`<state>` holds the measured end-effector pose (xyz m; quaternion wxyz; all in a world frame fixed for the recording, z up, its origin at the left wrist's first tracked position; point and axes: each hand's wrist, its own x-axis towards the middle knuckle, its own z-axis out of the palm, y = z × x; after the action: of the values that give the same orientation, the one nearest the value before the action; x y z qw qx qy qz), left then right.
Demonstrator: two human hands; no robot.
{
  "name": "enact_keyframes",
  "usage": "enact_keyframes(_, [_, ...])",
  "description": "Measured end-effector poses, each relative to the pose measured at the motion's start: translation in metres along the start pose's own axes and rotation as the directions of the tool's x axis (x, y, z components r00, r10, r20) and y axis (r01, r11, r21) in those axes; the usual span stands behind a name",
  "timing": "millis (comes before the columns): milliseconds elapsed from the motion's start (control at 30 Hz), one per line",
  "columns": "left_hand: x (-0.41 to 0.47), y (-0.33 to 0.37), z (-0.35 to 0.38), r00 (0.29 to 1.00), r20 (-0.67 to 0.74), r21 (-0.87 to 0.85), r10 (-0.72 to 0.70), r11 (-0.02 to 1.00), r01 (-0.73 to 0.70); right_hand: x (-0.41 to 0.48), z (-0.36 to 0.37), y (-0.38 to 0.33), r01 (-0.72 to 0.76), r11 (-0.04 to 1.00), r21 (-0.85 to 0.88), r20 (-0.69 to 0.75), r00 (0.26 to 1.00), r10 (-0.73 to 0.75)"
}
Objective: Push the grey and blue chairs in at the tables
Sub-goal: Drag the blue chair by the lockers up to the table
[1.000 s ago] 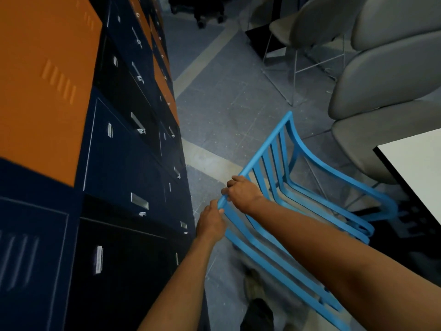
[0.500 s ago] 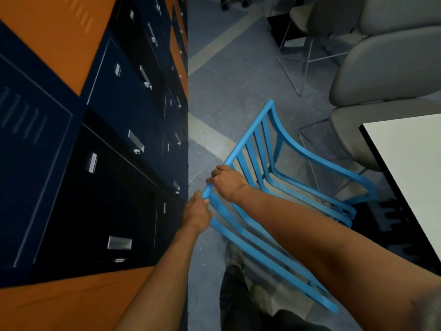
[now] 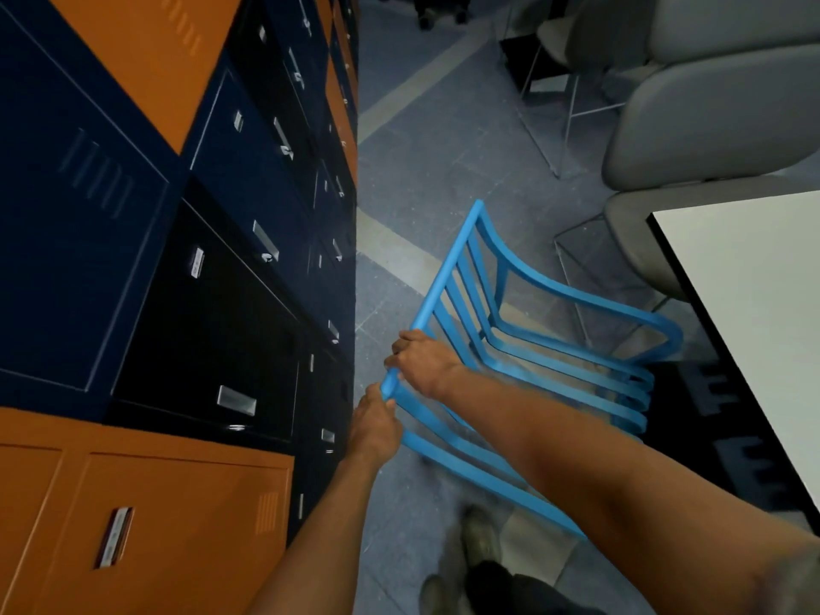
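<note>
Both hands are closed on the blue chair (image 3: 448,268), holding it by the top rail of its slatted back. The left hand (image 3: 375,426) wraps the rail at its near end. The right hand (image 3: 421,361) grips just beyond it, knuckles up, so the two hands lie almost touching along the same bar. Both bare forearms reach in from the lower edge of the head view.

The blue chair stands on the grey floor (image 3: 421,170), its back toward the person. Its curved arms and seat slats point at the white table (image 3: 754,281) on the right. The front of the seat is near the table's dark edge but not under the top. I cannot tell whether all its legs rest on the floor.

Beyond the table's far corner are the grey chairs (image 3: 719,113), padded shells on thin wire frames. One seat lies just beside that corner and others stand farther back.

Along the left runs a wall of lockers (image 3: 88,259), navy, black and orange (image 3: 155,526), with small metal pulls and label slips. Every door in view is closed, so what they hold is hidden. The chair's back is near the locker fronts, with a narrow strip of floor between them.

A pale stripe (image 3: 399,250) crosses the floor behind the chair. The person's shoes (image 3: 479,534) show at the bottom, below the chair's near side.
</note>
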<state>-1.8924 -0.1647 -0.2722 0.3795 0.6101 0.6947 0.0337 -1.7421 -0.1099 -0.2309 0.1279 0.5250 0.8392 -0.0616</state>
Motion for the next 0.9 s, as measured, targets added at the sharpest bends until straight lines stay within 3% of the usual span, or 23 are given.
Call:
enact_keyframes(367, [-0.058, -0.029, 0.013, 0.999, 0.033, -0.088, 0.032, 0.996, -0.029, -0.040, 0.008, -0.040, -0.021, 0.997, 0.080, 0.015, 1.000, 0.020])
enact_keyframes(900, [-0.125, -0.102, 0.019, 0.998, 0.051, -0.179, -0.035, 0.983, 0.043, -0.083, 0.011, -0.134, 0.049, 0.998, 0.040, 0.004, 0.999, -0.049])
